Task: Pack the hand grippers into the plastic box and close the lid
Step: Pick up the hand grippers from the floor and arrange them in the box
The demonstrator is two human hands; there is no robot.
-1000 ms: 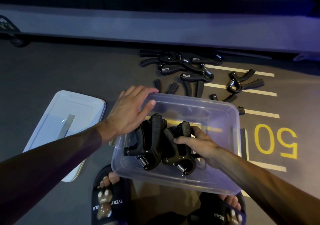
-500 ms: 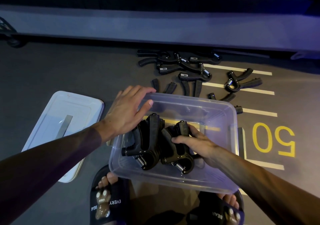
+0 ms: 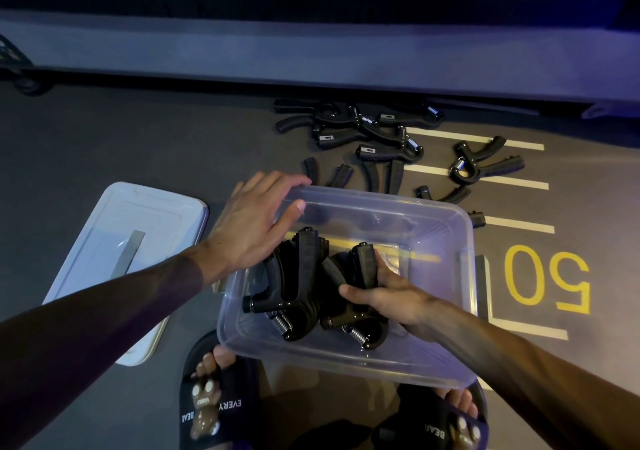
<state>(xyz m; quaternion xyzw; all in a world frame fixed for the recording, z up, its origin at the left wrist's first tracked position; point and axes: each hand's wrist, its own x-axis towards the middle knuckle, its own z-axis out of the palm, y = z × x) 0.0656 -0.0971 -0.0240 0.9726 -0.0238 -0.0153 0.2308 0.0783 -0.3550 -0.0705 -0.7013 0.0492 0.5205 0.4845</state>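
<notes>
The right hand is down inside the box, wrapped around a black gripper. Its fingers hide part of the handle. Beside it, to the left, more grippers stand in the box, touching each other; it is hard to count them because they are dark and overlap. The left hand lies flat and loose on the far left corner of the box, thumb just over the rim, holding nothing.

The box is clear and sits on the floor. Its near edge covers the toes of two black slippers, which are cut off at the bottom.

The lid lies flat on the floor, left of the box, partly hidden by the left arm.

Behind the box, a pile of grippers waits on the floor. Some are half hidden by the box wall. One gripper lies alone to the right, on white lines. A yellow "50" is painted right of the box.
</notes>
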